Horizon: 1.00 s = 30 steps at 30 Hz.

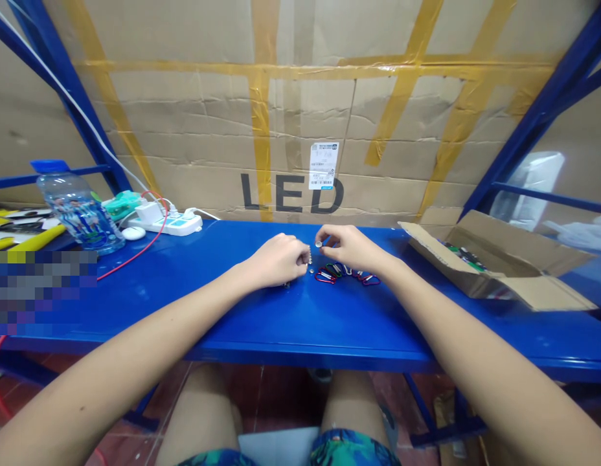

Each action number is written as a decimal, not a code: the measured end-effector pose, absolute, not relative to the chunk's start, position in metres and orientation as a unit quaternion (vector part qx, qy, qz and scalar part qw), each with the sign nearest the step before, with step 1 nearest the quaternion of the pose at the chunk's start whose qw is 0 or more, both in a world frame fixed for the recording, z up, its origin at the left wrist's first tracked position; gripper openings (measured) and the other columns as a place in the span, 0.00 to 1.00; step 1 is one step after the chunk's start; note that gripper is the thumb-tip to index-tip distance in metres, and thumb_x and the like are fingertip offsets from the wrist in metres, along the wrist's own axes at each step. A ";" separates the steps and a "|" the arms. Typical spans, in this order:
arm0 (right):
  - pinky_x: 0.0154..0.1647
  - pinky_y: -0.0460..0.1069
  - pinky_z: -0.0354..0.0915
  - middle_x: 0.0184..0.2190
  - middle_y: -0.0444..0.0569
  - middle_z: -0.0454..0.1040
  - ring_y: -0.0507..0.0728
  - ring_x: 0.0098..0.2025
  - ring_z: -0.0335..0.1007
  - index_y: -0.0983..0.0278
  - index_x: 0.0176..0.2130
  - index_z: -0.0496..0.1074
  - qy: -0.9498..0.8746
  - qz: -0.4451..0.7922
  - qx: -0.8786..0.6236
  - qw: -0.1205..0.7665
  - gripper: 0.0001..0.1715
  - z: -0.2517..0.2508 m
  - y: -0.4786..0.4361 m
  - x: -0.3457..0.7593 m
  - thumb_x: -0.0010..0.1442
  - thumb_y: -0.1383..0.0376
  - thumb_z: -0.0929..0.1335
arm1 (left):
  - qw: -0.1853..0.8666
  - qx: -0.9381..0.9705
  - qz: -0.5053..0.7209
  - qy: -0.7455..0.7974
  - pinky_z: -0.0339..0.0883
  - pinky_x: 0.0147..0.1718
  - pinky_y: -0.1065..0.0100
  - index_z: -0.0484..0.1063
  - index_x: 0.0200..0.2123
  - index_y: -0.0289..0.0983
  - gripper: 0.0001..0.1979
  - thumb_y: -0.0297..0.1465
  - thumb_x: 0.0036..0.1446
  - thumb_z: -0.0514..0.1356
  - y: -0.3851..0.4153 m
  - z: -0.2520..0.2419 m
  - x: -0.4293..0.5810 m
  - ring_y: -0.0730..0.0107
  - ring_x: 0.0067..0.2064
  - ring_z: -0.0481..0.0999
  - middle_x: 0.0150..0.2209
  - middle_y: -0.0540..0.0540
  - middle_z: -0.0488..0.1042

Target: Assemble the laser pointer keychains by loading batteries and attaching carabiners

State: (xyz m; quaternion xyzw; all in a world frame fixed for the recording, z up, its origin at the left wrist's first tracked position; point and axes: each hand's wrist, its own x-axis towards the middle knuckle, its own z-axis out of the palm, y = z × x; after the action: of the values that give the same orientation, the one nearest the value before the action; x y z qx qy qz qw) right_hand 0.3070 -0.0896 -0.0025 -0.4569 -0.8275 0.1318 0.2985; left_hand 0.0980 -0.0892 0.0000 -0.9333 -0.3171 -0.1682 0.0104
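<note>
My right hand (343, 246) pinches a small round silvery disc (318, 244) between thumb and fingertips, just above the blue table. Close to its left, my left hand (282, 259) is curled with the fingers closed; small shiny metal bits (309, 257) show at its fingertips, too small to name. Another tiny metal piece (311, 272) lies on the table between the hands. Several carabiners (346, 270) in red, green, silver and other colours lie in a row below my right hand. Something small and shiny lies partly hidden under my left hand.
An open cardboard box (475, 259) with small colourful items stands at right. At left are a water bottle (79, 210), a white power strip (179, 223), a red cable (135, 255) and yellow-handled tools (38, 241). A large taped carton (203, 136) stands behind the blue table (276, 330).
</note>
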 end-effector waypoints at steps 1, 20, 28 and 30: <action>0.34 0.48 0.65 0.33 0.46 0.78 0.54 0.34 0.73 0.63 0.37 0.72 -0.827 0.136 -0.457 0.297 0.09 -0.003 -0.090 0.307 0.55 0.73 0.66 | 0.022 -0.926 -0.207 -0.316 0.64 0.36 0.64 0.76 0.31 0.37 0.06 0.25 0.54 0.58 -0.088 0.000 0.098 0.64 0.35 0.74 0.31 0.46 0.78; 0.32 0.48 0.66 0.32 0.47 0.78 0.54 0.32 0.73 0.64 0.36 0.71 -0.813 0.198 -0.448 0.314 0.06 -0.002 -0.093 0.301 0.55 0.70 0.67 | 0.085 -0.898 -0.319 -0.292 0.66 0.37 0.65 0.77 0.39 0.36 0.09 0.27 0.61 0.56 -0.084 -0.006 0.097 0.66 0.38 0.77 0.37 0.45 0.79; 0.36 0.50 0.66 0.35 0.49 0.78 0.56 0.35 0.73 0.63 0.35 0.72 -0.811 0.103 -0.481 0.318 0.05 -0.001 -0.085 0.313 0.54 0.70 0.68 | 0.149 -0.951 -0.107 -0.248 0.56 0.41 0.59 0.80 0.39 0.39 0.12 0.30 0.65 0.54 -0.089 -0.013 0.102 0.57 0.45 0.70 0.39 0.42 0.79; 0.37 0.50 0.65 0.35 0.49 0.78 0.56 0.36 0.73 0.64 0.35 0.72 -0.813 0.096 -0.481 0.315 0.05 -0.001 -0.085 0.313 0.55 0.70 0.68 | 0.165 -0.952 -0.087 -0.243 0.55 0.41 0.59 0.80 0.38 0.39 0.13 0.30 0.65 0.54 -0.090 -0.015 0.104 0.56 0.45 0.68 0.38 0.41 0.78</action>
State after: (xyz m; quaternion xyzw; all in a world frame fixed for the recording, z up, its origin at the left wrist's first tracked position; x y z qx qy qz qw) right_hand 0.3133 -0.0848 -0.0013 -0.4813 -0.8125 0.0957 0.3146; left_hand 0.1038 -0.0897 -0.0153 -0.9518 -0.2432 -0.0872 0.1652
